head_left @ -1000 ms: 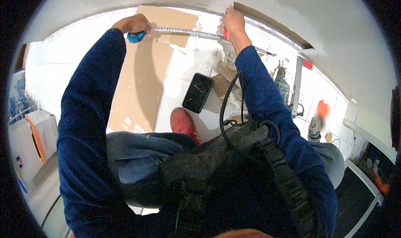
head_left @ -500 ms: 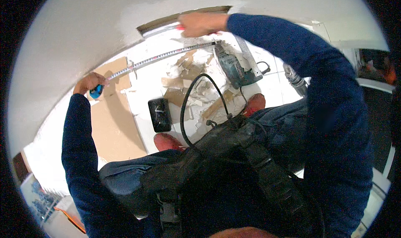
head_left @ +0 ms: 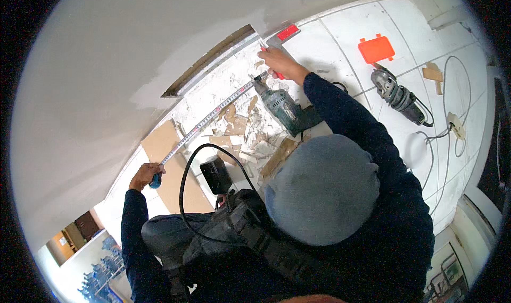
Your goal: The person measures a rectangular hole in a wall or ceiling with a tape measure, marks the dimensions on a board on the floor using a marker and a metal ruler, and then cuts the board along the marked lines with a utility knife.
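At the left, my left hand (head_left: pixel 142 177) is closed round a blue tape measure (head_left: pixel 155 181). Its blade (head_left: pixel 213 115) runs out over the floor along the wall to a spot by the tip of a green-grey power drill (head_left: pixel 282 109). My right hand (head_left: pixel 285 64) grips a slim red tool (head_left: pixel 263 48) with a thin pale tip; its exact kind is unclear. That hand is just beyond the drill, near the end of a long opening (head_left: pixel 210 63) cut low in the wall. A metal square with a red part (head_left: pixel 288 32) lies beyond the hand.
Plaster debris (head_left: pixel 247 130) and cardboard (head_left: pixel 186 188) cover the floor before me. A black box (head_left: pixel 215 175) sits by my foot. To the right are an orange plastic lid (head_left: pixel 376 48), an angle grinder (head_left: pixel 398 96) and a looping cable (head_left: pixel 444 138). A hose (head_left: pixel 187 170) arches from my bag.
My view has shifted to the right, showing more floor there. The right hand has come down from the wall opening toward the drill. The tape is still stretched out from my left hand.
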